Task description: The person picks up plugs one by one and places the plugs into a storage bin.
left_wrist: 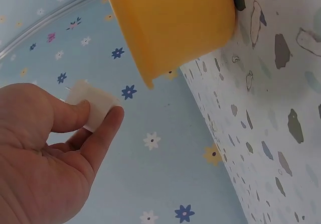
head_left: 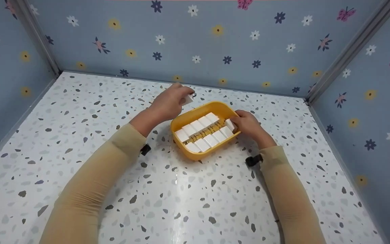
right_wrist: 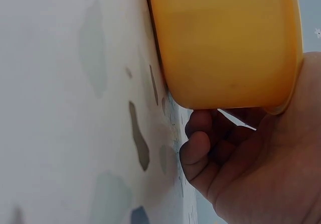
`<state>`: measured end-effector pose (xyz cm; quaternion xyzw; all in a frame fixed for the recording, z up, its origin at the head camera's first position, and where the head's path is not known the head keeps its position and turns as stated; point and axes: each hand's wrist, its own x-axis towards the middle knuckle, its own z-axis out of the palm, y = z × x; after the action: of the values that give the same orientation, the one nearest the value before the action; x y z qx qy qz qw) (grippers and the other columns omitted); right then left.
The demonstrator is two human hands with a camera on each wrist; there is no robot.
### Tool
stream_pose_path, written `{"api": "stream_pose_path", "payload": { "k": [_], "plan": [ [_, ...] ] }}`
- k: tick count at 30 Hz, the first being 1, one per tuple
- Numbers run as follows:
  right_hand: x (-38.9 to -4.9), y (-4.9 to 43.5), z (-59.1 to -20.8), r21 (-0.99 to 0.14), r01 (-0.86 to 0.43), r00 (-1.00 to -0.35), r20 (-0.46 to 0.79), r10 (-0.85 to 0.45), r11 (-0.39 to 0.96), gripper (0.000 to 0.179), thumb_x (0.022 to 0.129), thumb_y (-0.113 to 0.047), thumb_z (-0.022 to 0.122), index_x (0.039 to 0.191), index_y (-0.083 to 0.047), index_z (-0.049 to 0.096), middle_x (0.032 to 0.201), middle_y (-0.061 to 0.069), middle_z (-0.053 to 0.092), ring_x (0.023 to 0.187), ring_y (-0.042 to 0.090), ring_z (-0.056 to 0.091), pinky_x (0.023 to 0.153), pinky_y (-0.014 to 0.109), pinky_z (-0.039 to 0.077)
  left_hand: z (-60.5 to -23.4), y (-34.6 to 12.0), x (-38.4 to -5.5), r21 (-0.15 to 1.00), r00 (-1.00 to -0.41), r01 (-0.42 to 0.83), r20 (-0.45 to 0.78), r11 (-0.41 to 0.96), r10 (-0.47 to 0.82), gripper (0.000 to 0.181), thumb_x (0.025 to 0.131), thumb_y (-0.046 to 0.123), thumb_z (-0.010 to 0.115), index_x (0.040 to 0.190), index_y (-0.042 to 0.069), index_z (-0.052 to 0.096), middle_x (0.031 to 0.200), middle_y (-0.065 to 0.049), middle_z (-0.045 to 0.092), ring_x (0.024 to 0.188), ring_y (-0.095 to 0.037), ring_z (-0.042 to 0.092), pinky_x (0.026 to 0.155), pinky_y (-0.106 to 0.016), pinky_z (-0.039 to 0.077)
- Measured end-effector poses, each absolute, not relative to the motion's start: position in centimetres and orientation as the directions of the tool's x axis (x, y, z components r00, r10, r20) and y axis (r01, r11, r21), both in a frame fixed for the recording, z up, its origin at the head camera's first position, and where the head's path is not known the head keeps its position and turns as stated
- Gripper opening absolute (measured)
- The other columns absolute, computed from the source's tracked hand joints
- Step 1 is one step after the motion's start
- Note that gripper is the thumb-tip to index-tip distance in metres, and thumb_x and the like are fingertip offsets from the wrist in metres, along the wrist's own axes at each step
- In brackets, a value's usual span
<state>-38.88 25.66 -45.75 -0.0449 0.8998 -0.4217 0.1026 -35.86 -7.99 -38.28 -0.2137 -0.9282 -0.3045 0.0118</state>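
Note:
My left hand (head_left: 168, 104) is raised just beyond the left end of a yellow plastic container (head_left: 195, 156). Between thumb and fingers it pinches a white power adapter (left_wrist: 96, 104), a small block with thin prongs faintly visible on one side. My right hand (head_left: 250, 126) grips the container's right end, its thumb at the rim and its fingers outside the wall, as the right wrist view shows. Inside, several white adapters (head_left: 210, 140) lie in two rows, prongs facing the middle. One more adapter (head_left: 229, 124) sits at the right end, beside the right thumb.
The container stands on a white speckled tabletop (head_left: 168, 203). Blue flowered panels (head_left: 198, 40) rise along the back and both sides, and grey strips (head_left: 345, 51) cover the corners. Dark wrist camera mounts (head_left: 253, 160) show at both cuffs.

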Motion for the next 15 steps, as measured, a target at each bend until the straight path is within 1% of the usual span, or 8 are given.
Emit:
{"api": "stream_pose_path", "payload": {
  "k": [5,8,12,15],
  "plan": [
    [-39.0,25.6,-45.7,-0.767,0.016,-0.974,-0.156,-0.163,0.642,0.038,0.116,-0.032,0.053,0.139,-0.006,0.067,0.102,0.013,0.066,0.092,0.029,0.066,0.082,0.040,0.056,-38.1,-6.8,-36.2,0.474,-0.879,0.469,0.169,0.745,0.446,0.058,0.105,-0.014,0.057,0.156,0.013,0.062,0.136,-0.015,0.059,0.121,-0.033,0.063,0.104,-0.047,0.056],
    [-39.0,25.8,-45.7,-0.767,0.014,-0.974,-0.155,-0.163,0.642,0.037,0.116,-0.032,0.053,0.138,-0.007,0.067,0.100,0.013,0.065,0.092,0.029,0.065,0.082,0.041,0.055,-38.1,-6.2,-36.4,0.439,-0.869,0.488,0.157,0.755,0.470,0.062,0.102,-0.018,0.059,0.155,0.013,0.064,0.133,-0.014,0.058,0.119,-0.032,0.062,0.104,-0.046,0.057],
    [-39.1,25.8,-45.7,-0.766,0.019,-0.974,-0.159,-0.161,0.643,0.036,0.115,-0.033,0.053,0.136,-0.007,0.067,0.097,0.012,0.064,0.090,0.029,0.066,0.081,0.041,0.056,-38.1,-5.4,-36.6,0.404,-0.856,0.509,0.139,0.760,0.498,0.059,0.102,-0.016,0.063,0.153,0.014,0.066,0.130,-0.012,0.059,0.116,-0.029,0.061,0.103,-0.044,0.057],
    [-39.1,25.8,-45.7,-0.763,0.022,-0.973,-0.165,-0.162,0.646,0.035,0.115,-0.032,0.053,0.135,-0.006,0.067,0.093,0.011,0.064,0.088,0.029,0.067,0.080,0.040,0.057,-38.1,-4.8,-36.7,0.381,-0.841,0.532,0.138,0.756,0.523,0.057,0.103,-0.015,0.063,0.152,0.014,0.068,0.128,-0.012,0.061,0.114,-0.028,0.061,0.103,-0.042,0.057]
  ]
}}
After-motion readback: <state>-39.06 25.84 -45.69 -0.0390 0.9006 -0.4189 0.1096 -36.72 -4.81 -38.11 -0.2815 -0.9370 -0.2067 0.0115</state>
